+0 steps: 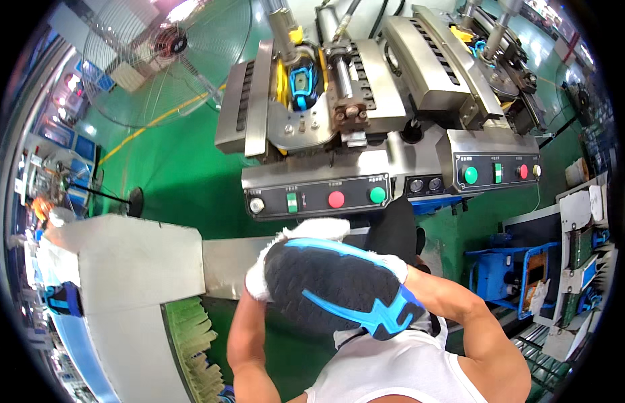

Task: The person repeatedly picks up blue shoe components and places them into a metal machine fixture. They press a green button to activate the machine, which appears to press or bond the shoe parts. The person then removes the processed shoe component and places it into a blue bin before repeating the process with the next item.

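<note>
A shoe [332,285] with a black treaded sole and bright blue trim is held up before my chest, its sole facing up at me. My left hand [258,277], in a white glove, grips its left end, with white glove fabric showing along the far edge. My right hand [393,266], also gloved in white, is closed on the shoe's far right side; most of its fingers are hidden behind the sole. The shoe's upper is largely out of sight underneath. Beyond it, another black and blue shoe [303,84] sits in the left station of a metal press machine [376,80].
Control panels with coloured buttons [336,199] front the press. A grey conveyor tunnel [138,262] with a green fringe curtain [191,342] stands at my left. A wire-caged fan [170,41] is at far left. On the right are a blue cart [490,275] and a rack [574,269].
</note>
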A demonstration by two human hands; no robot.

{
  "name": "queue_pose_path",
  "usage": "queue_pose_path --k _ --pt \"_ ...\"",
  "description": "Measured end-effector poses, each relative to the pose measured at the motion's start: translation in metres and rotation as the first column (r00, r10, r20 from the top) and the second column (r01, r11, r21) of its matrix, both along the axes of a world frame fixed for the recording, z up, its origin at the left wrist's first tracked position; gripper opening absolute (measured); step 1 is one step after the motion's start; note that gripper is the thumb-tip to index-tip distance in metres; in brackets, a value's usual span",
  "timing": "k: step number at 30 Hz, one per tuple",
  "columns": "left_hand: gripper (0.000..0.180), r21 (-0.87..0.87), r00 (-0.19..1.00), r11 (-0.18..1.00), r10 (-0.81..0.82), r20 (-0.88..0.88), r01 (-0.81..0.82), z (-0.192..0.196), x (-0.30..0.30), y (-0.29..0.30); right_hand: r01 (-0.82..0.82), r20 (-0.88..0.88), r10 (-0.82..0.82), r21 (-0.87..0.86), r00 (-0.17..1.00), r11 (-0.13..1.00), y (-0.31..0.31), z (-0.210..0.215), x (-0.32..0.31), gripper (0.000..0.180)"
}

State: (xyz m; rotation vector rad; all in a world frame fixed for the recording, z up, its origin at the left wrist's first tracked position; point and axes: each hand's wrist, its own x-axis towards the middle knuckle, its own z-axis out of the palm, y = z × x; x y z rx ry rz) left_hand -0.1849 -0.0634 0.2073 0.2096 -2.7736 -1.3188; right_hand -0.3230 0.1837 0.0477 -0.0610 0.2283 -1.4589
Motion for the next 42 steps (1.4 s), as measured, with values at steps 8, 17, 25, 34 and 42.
queue_pose_path --k 8,17,25,34,42 --pt "0.066 -0.444 0.953 0.86 0.136 -0.271 -0.249 -0.008 -0.236 -0.11 0.581 -0.289 -0.552 0.021 0.782 0.813 0.109 0.019 -0.051 0.066" --pt "0.075 -0.741 0.823 0.533 0.566 -0.047 -0.408 -0.058 -0.409 -0.161 0.894 -0.26 -0.859 0.208 0.442 0.397 0.204 0.006 -0.012 0.081" --pt "0.078 -0.626 0.903 0.674 0.411 -0.125 -0.393 0.027 -0.376 -0.203 0.906 -0.23 -0.877 0.125 0.422 0.404 0.187 0.024 -0.014 0.095" --pt "0.055 -0.369 0.736 0.658 0.451 -0.505 -0.656 0.049 -0.064 -0.112 0.848 -0.561 -0.664 0.143 0.494 0.511 0.107 0.07 -0.061 0.046" --pt "0.052 -0.426 0.552 0.46 0.826 -0.116 -0.779 -0.12 0.161 -0.073 0.671 -0.893 -0.336 -0.054 0.298 0.739 -0.143 0.205 -0.174 0.034"
